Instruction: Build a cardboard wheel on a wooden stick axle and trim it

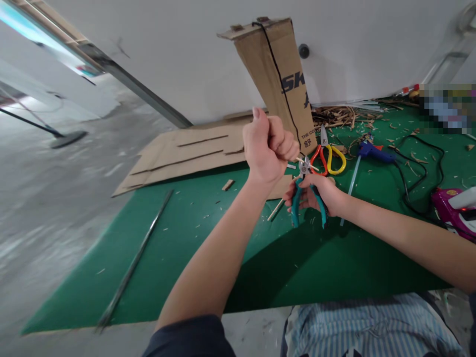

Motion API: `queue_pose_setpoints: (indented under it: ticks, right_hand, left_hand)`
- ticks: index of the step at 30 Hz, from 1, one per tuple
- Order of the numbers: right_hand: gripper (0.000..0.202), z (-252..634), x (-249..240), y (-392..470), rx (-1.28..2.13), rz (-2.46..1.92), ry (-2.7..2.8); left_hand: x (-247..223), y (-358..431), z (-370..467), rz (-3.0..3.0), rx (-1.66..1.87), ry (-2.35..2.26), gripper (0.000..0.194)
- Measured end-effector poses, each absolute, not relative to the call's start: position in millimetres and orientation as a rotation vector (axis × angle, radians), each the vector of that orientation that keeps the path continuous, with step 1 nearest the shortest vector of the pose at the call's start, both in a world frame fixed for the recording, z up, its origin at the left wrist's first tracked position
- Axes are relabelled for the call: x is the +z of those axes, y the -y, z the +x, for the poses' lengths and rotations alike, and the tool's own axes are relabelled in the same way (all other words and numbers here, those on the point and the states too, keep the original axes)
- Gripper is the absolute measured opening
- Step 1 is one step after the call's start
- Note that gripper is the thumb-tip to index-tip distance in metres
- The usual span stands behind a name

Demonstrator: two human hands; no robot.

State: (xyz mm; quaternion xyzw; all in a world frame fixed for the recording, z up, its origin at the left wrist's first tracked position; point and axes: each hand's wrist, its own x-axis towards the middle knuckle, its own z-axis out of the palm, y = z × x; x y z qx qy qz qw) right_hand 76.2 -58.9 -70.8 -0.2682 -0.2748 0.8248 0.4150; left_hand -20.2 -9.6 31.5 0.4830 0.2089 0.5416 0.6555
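My left hand [269, 146] is closed in a fist, thumb on top, above the green table. From its lower side a thin wooden stick [315, 169] runs across to the jaws of a pair of diagonal cutting pliers. The rest of that stick is hidden in the fist. My right hand [322, 193] is wrapped around the teal-handled pliers [295, 203], whose handles are spread apart. Below them another thin stick [275, 210] slants down towards the tabletop; its upper end is hidden behind my right hand. Scissors with red and yellow handles [336, 161] lie just beyond.
A tall cardboard piece [275, 74] with a black cord stands against the wall. A slotted cardboard sheet [186, 148] lies at the back left, a bundle of thin dark rods [137, 258] at the left. A blue glue gun [375, 152] with its cable and a magenta device [446, 208] are at the right.
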Motion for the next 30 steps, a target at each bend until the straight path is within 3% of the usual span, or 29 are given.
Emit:
queue_pose_setpoints:
  ticks: [30]
  right_hand:
    - [0.012, 76.1, -71.4, 60.1, 2.094, -0.598, 0.710]
  left_hand:
    - [29.6, 10.5, -17.1, 1.110, 1.230, -0.481, 0.078]
